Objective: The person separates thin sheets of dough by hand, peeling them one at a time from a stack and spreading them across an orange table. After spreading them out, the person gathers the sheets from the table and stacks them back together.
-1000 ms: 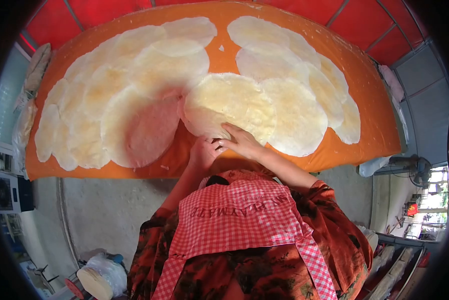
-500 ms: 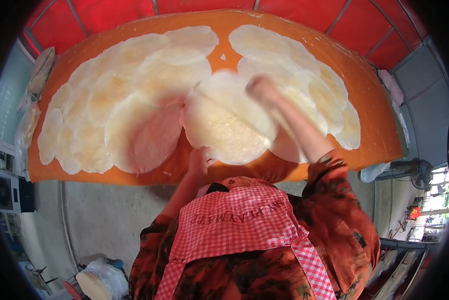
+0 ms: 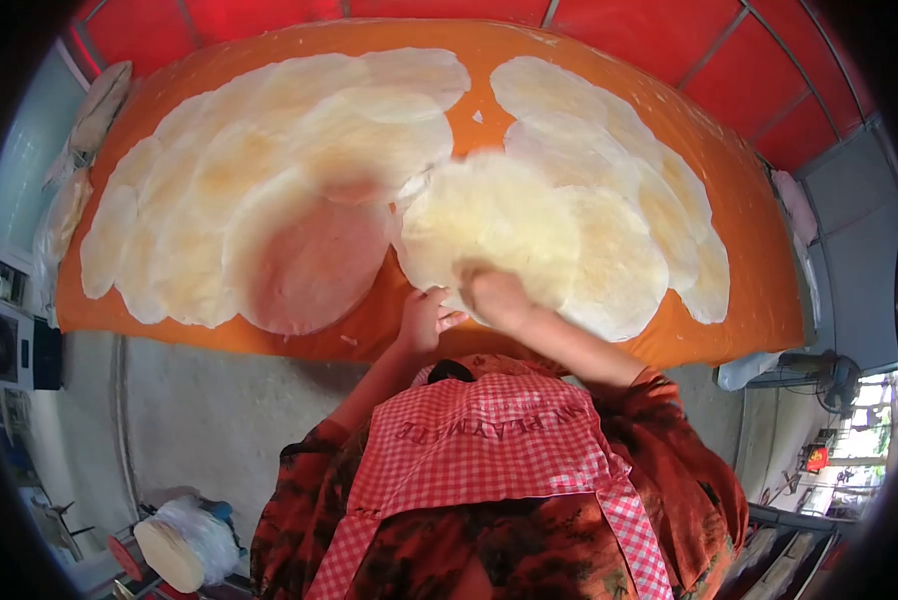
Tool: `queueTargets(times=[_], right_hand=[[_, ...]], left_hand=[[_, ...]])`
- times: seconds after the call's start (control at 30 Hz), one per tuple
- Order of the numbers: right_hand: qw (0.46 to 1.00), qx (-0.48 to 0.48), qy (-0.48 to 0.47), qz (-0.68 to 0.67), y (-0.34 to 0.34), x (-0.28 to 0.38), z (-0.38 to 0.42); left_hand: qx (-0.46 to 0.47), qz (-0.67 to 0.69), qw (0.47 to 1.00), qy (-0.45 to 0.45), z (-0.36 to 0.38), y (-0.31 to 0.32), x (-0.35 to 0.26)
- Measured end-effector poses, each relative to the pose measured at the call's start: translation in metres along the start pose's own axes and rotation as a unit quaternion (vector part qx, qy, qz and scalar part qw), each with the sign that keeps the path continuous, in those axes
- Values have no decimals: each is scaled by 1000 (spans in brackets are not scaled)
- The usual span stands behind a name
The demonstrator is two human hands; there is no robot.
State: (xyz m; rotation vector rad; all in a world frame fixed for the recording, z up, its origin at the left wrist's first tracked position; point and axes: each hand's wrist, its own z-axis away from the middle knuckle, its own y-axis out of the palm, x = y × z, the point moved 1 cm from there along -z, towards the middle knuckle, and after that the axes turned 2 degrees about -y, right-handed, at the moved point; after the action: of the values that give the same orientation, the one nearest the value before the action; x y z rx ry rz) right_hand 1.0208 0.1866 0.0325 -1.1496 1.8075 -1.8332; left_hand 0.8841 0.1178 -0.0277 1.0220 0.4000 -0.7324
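Note:
Thin, round, pale dough-like sheets [image 3: 219, 180] lie overlapping on an orange-covered table. The sheet in front of me [image 3: 489, 215] lies over the left part of another sheet [image 3: 619, 265]. My left hand [image 3: 427, 318] is at its near edge, thumb and finger closed on the rim, other fingers partly out. Just to the right, my right hand [image 3: 496, 297] is balled up over the same sheet's near part. It is smeared by motion, and whatever it holds, if anything, is hidden. A reddish blur covers part of a sheet [image 3: 314, 265] to the left.
The orange table cover [image 3: 754, 290] shows around the sheets. Red panels [image 3: 629, 40] stand behind. Wrapped bundles [image 3: 64, 215] hang at the left edge. A fan [image 3: 837, 383] stands at right, and a plastic-wrapped round stack [image 3: 184, 545] at lower left.
My right hand has swept from the sheet's far right side to its near edge, close to my left hand. The sheet's near edge looks less extended; the view has shifted slightly.

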Motion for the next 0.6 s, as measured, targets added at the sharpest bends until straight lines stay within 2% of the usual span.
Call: queueTargets(times=[0.03, 0.1, 0.2, 0.23, 0.27, 0.3, 0.37, 0.4, 0.43, 0.53, 0.6], right_hand=[[999, 0, -46, 22, 9, 7, 13], [1000, -10, -24, -14, 11, 12, 20], [995, 25, 82, -57, 2, 6, 15], [998, 9, 46, -29, 1, 5, 16], [1000, -7, 7, -1, 0, 4, 16], [999, -24, -33, 25, 1, 8, 15], [996, -66, -39, 48, 2, 22, 18], [995, -76, -32, 57, 1, 20, 17], [994, -86, -24, 67, 0, 16, 17], [998, 9, 8, 54, -53, 10, -28], [990, 27, -25, 135, -79, -3, -66]], left_hand=[[-4, 5, 1000, -3, 0, 1, 0], [6, -4, 1000, -9, 3, 2, 0], [9, 4, 1000, -17, 1, 2, 4], [6, 13, 1000, -16, -1, 2, 7], [49, 16, 998, 26, -1, 1, 11], [50, 18, 999, 14, -4, 0, 12], [54, 22, 998, -13, -13, 0, 10], [78, 72, 994, -16, -17, -1, 13], [94, 44, 995, -4, -10, 1, 5], [144, -27, 989, 24, 16, 7, -12], [161, -93, 983, 3, 15, -11, 0]])
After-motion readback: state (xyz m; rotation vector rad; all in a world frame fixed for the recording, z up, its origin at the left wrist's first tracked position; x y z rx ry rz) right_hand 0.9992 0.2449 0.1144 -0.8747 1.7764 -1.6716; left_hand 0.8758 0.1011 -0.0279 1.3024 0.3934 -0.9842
